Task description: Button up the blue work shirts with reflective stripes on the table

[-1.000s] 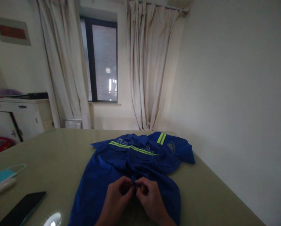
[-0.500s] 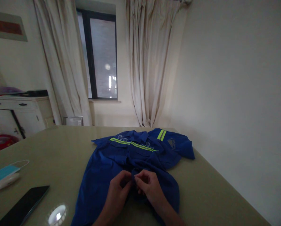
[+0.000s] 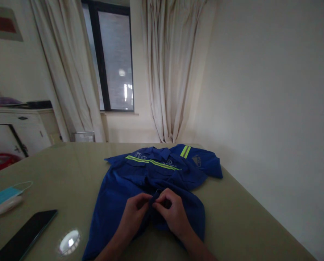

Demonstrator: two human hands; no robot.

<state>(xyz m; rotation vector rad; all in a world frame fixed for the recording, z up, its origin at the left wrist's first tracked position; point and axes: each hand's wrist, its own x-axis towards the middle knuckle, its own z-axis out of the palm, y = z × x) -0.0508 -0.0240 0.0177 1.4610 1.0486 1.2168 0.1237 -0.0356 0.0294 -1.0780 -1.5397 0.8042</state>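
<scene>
A blue work jacket [image 3: 118, 188] with yellow-green reflective stripes lies spread on the table, its collar toward the far edge. My left hand [image 3: 135, 212] pinches the front edge of the jacket near its lower middle. Close beside it, my right hand [image 3: 171, 212] grips the same edge between thumb and fingers. The cloth between the two hands is lifted into a small fold. Whatever fastener may be at the fingertips is too small and dark to make out. One sleeve [image 3: 205, 161] with a stripe and a logo stretches to the right.
On the left of the table [image 3: 58, 174] lie a black phone [image 3: 24, 235], a blue face mask [image 3: 4, 197] and a white rounded object [image 3: 7, 206]. A shiny round spot [image 3: 69, 242] shows near the phone. The wall [image 3: 260, 108] runs along the right side.
Both hands still hold the jacket's front edge; the pinched cloth is turned up slightly and the right fingers have shifted a little. The view has tilted and moved slightly.
</scene>
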